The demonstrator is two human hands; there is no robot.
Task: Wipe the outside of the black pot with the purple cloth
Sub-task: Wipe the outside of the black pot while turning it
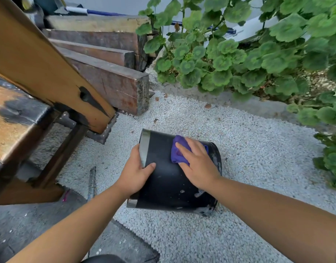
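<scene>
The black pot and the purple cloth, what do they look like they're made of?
Black cylindrical pot: probably plastic, with a smooth, slightly glossy wall and a silvery band at the rim; whitish smears mark its base end. Crumpled purple cloth: soft fabric, bunched into folds under the right hand; the fibre is unclear.

Two bare forearms, sleeveless to the frame's edge, with no rings or wristwear showing.

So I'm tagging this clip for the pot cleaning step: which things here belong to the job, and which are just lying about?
In the job:
- black cylindrical plastic pot, lying on its side
- crumpled purple cloth, pressed on the pot
- right hand, on the cloth
- left hand, gripping the pot's rim end

Lying about:
- stacked dark wooden beams
- round-leaved green plants
- white gravel
</scene>
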